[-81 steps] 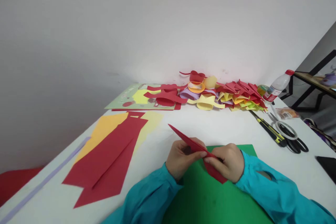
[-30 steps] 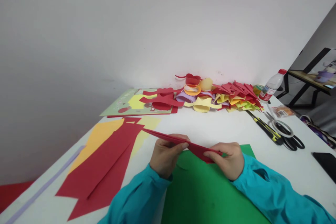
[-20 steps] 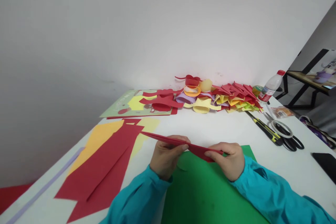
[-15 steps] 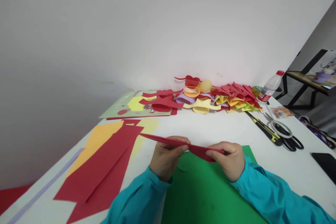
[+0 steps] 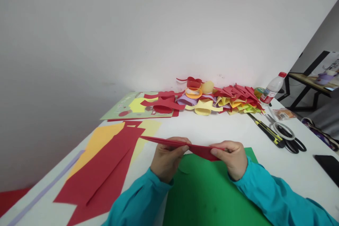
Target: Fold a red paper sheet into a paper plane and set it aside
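A folded red paper strip [image 5: 164, 142] is held nearly level above the table, its long point reaching left. My left hand [image 5: 166, 159] pinches it near the middle, thumb on top. My right hand [image 5: 231, 157] pinches its right end with closed fingers. Both hands hover over the far edge of a green paper sheet [image 5: 206, 190] lying in front of me. Teal sleeves cover both arms.
Red sheets [image 5: 103, 173] over orange and yellow paper lie at the left. A row of folded red, yellow and purple paper pieces [image 5: 212, 99] lines the wall. A utility knife [image 5: 267, 130], scissors [image 5: 291, 141], tape ring, bottle [image 5: 271, 90] and dark phone [image 5: 328, 164] sit right.
The red strip has swung from a steep slant to nearly level, and my hands have moved apart along it. In the last second my right hand's fingers closed further over the right end.
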Motion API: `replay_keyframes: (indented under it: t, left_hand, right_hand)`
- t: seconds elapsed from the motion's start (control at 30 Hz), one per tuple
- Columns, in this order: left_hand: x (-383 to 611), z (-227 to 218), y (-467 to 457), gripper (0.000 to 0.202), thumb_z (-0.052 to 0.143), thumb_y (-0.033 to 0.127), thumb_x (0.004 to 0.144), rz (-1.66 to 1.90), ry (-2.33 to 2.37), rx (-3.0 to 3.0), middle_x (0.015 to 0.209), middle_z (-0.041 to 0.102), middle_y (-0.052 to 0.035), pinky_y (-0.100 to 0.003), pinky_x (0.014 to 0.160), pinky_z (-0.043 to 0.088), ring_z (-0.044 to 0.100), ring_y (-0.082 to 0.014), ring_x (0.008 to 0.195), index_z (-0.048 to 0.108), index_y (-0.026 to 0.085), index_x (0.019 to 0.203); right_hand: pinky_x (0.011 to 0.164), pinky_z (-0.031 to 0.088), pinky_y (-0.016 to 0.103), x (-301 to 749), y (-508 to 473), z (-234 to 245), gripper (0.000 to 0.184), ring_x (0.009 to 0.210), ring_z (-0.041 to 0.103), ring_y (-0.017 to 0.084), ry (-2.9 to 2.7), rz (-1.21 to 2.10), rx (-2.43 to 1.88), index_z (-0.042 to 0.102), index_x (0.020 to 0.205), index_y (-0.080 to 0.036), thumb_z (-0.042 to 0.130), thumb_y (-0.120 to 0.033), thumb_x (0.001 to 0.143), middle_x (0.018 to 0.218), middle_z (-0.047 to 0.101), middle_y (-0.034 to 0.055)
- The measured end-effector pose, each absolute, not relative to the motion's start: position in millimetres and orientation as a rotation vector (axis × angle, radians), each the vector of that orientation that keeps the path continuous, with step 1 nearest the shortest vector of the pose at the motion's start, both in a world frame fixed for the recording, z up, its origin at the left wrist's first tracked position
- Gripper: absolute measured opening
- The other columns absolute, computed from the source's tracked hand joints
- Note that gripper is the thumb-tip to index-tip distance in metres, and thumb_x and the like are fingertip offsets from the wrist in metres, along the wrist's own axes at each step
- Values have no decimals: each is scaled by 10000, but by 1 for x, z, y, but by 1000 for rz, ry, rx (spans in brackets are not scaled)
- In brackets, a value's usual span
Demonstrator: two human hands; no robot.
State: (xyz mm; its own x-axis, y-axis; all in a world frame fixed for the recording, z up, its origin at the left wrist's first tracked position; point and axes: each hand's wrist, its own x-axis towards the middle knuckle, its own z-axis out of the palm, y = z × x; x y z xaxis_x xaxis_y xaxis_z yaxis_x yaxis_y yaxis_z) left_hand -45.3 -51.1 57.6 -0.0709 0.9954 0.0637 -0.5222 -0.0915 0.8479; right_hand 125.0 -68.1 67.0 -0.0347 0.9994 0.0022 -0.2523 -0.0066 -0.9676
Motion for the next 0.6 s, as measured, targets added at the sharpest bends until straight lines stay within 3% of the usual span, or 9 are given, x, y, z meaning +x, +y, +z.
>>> replay_keyframes:
  t: [0.37, 0.6]
  left_hand:
    - [-49, 63, -50, 209, 822, 189, 404, 1549, 781, 784, 572, 652, -19, -246, 561, 491, 595, -137, 582, 677, 169, 554]
    - [-48, 61, -49, 196, 814, 170, 413, 1552, 759, 779, 578, 653, -18, -238, 566, 484, 595, -135, 591, 682, 174, 557]
  right_hand:
    - [617, 572, 276, 130, -62, 62, 160, 660, 674, 189, -1017, 1311, -931, 723, 652, -201, 794, -265, 523, 732, 715, 55]
    - [616, 565, 281, 129, -60, 59, 135, 659, 670, 179, -984, 1332, -839, 707, 612, -208, 797, -252, 522, 719, 717, 38]
